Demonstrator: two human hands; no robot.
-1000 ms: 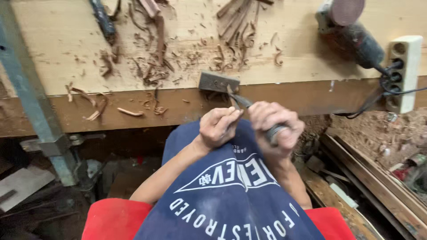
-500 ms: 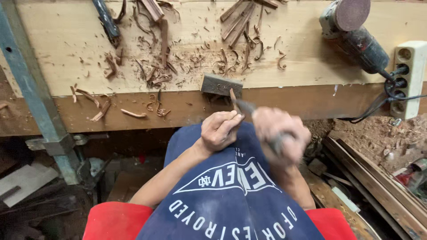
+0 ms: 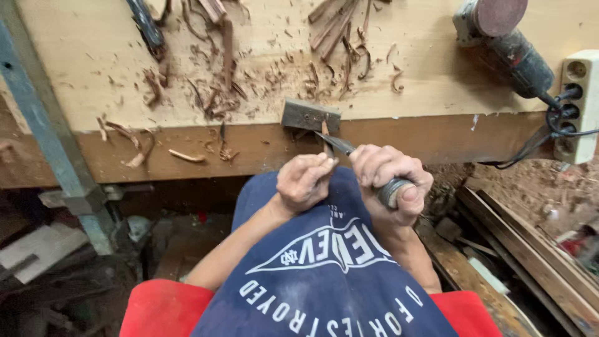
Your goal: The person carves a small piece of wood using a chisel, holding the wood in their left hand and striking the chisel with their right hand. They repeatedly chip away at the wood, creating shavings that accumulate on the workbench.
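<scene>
— Wood shavings (image 3: 215,93) lie all over the pale plank top of the desk (image 3: 93,68), and more dust and offcuts cover the floor below it. Where are the hands?

— Both sit just under the front edge of the desk, above the lap and the dark blue printed shirt (image 3: 324,281). The right hand (image 3: 390,181) is closed tight round the handle of a carving knife (image 3: 340,145), whose dark blade points up and to the left. The left hand (image 3: 306,181) is curled shut on a small sliver of wood (image 3: 324,134), pinched at the fingertips, and the blade tip meets it there.

— How would that sliver handle?

— Light and stiff, I'd judge, but thin enough to snap if bent. It looks best held low, near the fingertips, with the cutting end left free. The knife is rigid and sharp; its round, banded handle is the only safe place to grip.

— What else is about?

— A small grey block (image 3: 311,115) rests on the desk edge just above the hands. An angle grinder (image 3: 505,40) with a reddish sanding disc lies at the upper right, its cable running to a cream power strip (image 3: 577,106). A grey metal post (image 3: 47,137) slants down on the left, and planks (image 3: 530,249) lie on the floor to the right.
</scene>
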